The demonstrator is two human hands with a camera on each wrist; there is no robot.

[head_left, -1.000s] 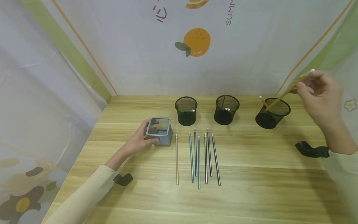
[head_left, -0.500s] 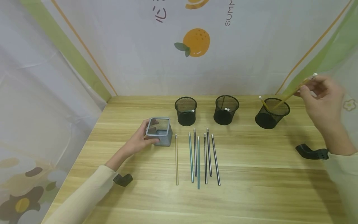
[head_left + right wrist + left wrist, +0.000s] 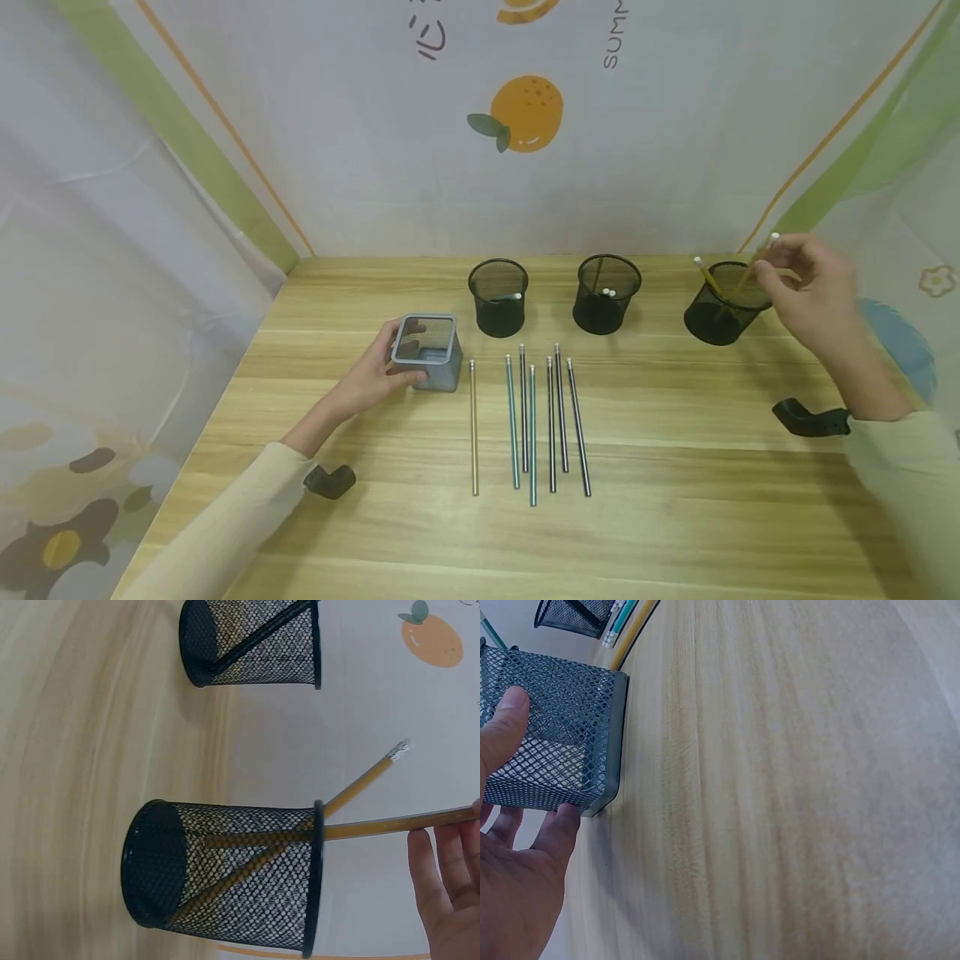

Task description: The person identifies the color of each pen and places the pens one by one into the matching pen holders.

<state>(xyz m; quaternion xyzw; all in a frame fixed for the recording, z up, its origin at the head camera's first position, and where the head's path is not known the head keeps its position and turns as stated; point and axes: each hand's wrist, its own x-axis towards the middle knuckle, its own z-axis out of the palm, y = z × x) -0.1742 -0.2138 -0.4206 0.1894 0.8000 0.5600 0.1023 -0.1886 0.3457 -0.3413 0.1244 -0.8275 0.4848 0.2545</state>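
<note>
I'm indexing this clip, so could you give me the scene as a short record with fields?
Left hand: holds the gray square holder
Right hand: pinches a gold pencil, lower end inside the right black cup
Also in that cup: a second gold pencil
Middle black cup: two white erasers visible
Left black cup: one white-tipped pencil visible
Loose on table: third gold pencil, two teal pencils, four dark pencils
</note>
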